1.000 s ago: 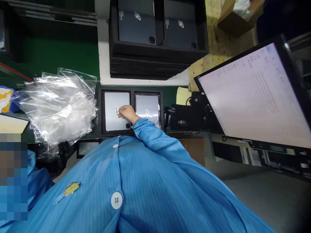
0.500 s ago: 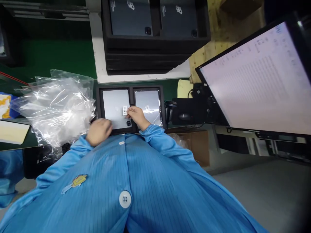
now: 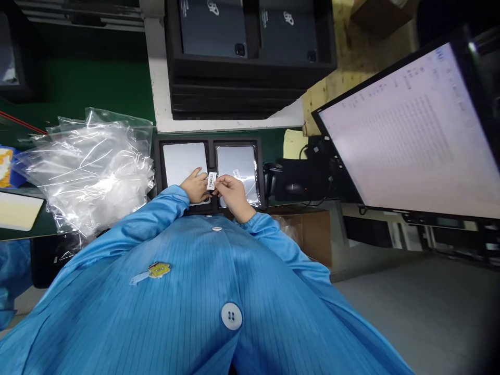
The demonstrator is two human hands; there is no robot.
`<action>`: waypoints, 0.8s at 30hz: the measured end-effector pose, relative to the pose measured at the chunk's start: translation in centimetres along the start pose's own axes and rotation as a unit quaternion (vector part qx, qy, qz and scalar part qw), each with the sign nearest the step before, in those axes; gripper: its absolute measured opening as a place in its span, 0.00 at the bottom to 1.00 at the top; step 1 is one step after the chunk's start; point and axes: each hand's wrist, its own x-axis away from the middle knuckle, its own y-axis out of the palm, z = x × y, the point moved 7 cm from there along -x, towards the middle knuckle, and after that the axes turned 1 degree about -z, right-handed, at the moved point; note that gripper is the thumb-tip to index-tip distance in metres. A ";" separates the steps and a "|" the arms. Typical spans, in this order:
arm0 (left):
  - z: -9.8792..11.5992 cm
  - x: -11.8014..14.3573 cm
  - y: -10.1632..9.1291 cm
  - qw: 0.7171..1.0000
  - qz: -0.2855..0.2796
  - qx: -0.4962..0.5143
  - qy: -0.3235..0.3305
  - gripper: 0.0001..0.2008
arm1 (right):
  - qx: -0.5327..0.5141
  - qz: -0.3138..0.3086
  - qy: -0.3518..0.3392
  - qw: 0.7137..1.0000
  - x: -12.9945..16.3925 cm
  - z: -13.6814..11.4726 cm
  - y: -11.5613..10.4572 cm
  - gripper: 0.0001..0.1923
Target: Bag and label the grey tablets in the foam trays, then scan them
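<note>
Two pale grey tablets sit side by side in a black foam tray (image 3: 211, 145). My left hand (image 3: 194, 187) lies over the lower right part of the left tablet (image 3: 183, 159), fingers apart, covering its camera corner. Between thumb and fingertips, my right hand (image 3: 234, 197) pinches a small white barcode label (image 3: 211, 180) above the divider of the tray. The label's left edge is close to my left fingertips; I cannot tell whether they touch. The right tablet (image 3: 240, 161) is in shiny clear film and has a small white sticker.
A heap of clear plastic bags (image 3: 105, 172) lies at the left. Behind stands a stack of black foam trays (image 3: 250, 78) with dark tablets on top. To the right are a handheld scanner (image 3: 272, 174), a mouse (image 3: 296, 188), yellow paper (image 3: 295, 144) and a large monitor (image 3: 398, 130).
My left hand has moved right and forward, from the tray's lower left onto the left tablet. My right hand has shifted slightly right with the label, off the tablet's face.
</note>
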 end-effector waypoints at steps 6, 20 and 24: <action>1.1 1.2 -3.5 0.996 0.078 -0.022 0.024 0.18 | 0.038 0.079 0.000 0.996 -1.0 0.8 -3.2 0.12; 1.6 4.9 -5.5 0.988 0.150 -0.003 -0.030 0.15 | 0.134 -0.071 0.067 0.986 -4.4 4.6 3.0 0.05; 0.7 5.9 -6.2 0.986 0.159 0.043 -0.024 0.16 | 0.220 -0.068 0.046 0.972 -5.6 4.1 4.3 0.04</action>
